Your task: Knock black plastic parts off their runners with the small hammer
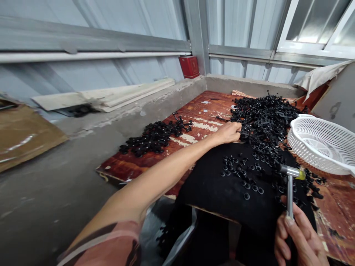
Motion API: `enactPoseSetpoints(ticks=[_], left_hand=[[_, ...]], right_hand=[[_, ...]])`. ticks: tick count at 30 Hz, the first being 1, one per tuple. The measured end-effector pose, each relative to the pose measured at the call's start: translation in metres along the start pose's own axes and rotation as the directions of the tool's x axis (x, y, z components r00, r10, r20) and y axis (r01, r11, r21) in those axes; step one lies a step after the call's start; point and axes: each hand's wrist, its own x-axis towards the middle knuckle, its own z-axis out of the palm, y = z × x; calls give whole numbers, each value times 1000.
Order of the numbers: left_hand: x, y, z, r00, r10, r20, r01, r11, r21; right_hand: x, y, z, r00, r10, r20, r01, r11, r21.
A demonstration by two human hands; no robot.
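My left hand reaches to the near left side of a big heap of small black plastic parts. Its fingers are curled closed at the heap, and whatever lies in them is hidden. In my right hand is a small hammer, held upright by its handle, with a metal head and a yellow tip. Below the hammer head spreads a black cloth. Loose round black pieces lie scattered over it.
A smaller pile of black parts sits on the left of the worn red-brown board. To the right stands a white plastic basket. A concrete ledge runs along the left, with a red tin in the corner.
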Motion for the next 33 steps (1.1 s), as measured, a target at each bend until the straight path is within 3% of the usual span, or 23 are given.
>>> enactPoseSetpoints(ticks=[4, 7, 9, 11, 14, 16, 19, 21, 26, 33], left_hand=[[-5, 5, -14, 991, 26, -131, -39, 994, -102], [-9, 14, -22, 984, -62, -164, -7, 921, -389], [-12, 22, -27, 975, -187, -123, 51, 719, -693], [-13, 29, -32, 968, -250, -26, 86, 428, -900], [-17, 38, -38, 961, -263, 86, 112, 84, -990], [-23, 41, -42, 954, -270, 131, 126, -37, -991], [-42, 45, -48, 951, -243, 190, 166, -114, -979], [-62, 49, -47, 947, -179, 267, 249, -117, -961], [-127, 71, -23, 908, -77, 412, 400, -135, -907], [-183, 86, 11, 825, -46, 563, 507, -379, -774]], right_hand=[[-1, -3, 2, 1000, -23, 8, 23, 1000, -13], [-1, -5, 4, 999, -35, 14, 35, 999, -19], [-2, -6, 4, 999, -41, 17, 41, 999, -19], [-2, -6, 5, 999, -48, 21, 48, 999, -16], [-2, -5, 4, 998, -55, 31, 55, 998, -7], [-1, -5, 3, 997, -62, 39, 62, 998, -9], [-1, -4, 1, 995, -77, 57, 80, 996, -46], [-2, -5, 2, 994, -85, 70, 91, 993, -76], [-11, -8, 13, 984, -136, 118, 150, 981, -120], [-12, 4, 32, 973, -85, 213, 138, 960, -244]])
